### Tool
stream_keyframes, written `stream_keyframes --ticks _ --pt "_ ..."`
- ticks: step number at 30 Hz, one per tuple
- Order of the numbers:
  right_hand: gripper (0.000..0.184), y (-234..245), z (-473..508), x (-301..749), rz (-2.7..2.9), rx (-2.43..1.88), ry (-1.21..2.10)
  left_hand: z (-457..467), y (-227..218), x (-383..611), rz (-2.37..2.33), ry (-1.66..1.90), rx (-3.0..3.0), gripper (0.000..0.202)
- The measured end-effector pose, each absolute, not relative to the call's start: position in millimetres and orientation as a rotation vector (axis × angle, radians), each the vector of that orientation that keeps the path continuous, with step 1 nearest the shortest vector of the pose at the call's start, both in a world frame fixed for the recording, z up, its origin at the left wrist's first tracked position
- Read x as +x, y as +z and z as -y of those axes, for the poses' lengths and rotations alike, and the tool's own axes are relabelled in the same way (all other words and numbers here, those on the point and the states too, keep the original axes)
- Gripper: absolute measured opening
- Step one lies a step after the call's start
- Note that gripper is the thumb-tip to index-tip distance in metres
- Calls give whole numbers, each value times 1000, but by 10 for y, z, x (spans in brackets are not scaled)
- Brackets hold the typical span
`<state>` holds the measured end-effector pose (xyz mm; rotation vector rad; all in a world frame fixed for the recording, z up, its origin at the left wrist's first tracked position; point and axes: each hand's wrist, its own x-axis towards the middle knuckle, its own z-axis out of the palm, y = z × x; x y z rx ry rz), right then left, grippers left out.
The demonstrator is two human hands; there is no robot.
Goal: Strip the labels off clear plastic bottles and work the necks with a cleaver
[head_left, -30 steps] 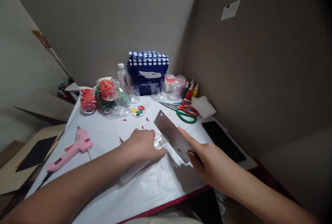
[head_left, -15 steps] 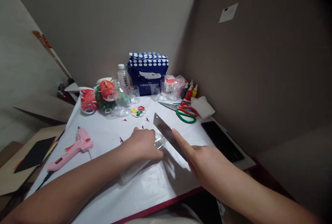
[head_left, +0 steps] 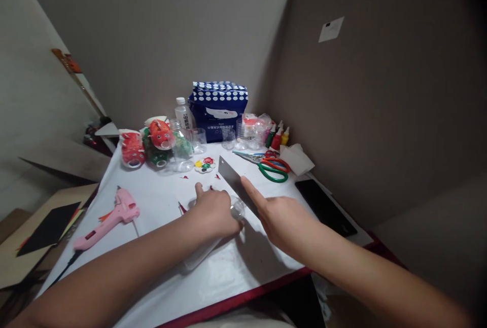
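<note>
My left hand (head_left: 215,211) is closed round a clear plastic bottle (head_left: 238,208) that lies on its side on the white-covered table (head_left: 243,277). Most of the bottle is hidden under this hand and forearm. In my right hand (head_left: 283,221) is a kitchen knife (head_left: 239,182) with a wide metal blade and a small hole in its far corner. My index finger stretches along the top of the blade; the handle is hidden in my palm. The blade stands on edge to the right of the bottle's exposed end. Whether it touches the bottle I cannot tell.
A pink glue gun (head_left: 124,206) lies left. Green-handled scissors (head_left: 274,170) and a black phone-like slab (head_left: 325,208) lie right. Behind are a paint palette (head_left: 205,165), red painted bottle figures (head_left: 132,148), paint bottles (head_left: 277,138) and a blue bag (head_left: 218,115).
My right hand and the knife have moved a little to the left and up, closer to my left hand. My left thumb now sticks up more. The camera view has shifted slightly.
</note>
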<state>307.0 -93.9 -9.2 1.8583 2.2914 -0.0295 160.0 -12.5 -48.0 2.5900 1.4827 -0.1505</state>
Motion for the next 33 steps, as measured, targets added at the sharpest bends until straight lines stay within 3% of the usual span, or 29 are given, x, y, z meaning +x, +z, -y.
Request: stream_keyframes --ticks 6,16,26,33 --pt "94 -249 1242 3260 -2306 1868 -92 96 -407 1582 -1379 -243 2541 44" --pt "82 19 684 3024 -2351 1893 -4 138 -339 1671 -1386 -308 2624 46" --pt "105 -134 1256 3258 -2200 1799 -173 132 -375 1613 -1365 -259 2578 42" --pt "85 -9 800 3066 -2324 1854 6 145 -371 1656 -1381 -306 2658 46"
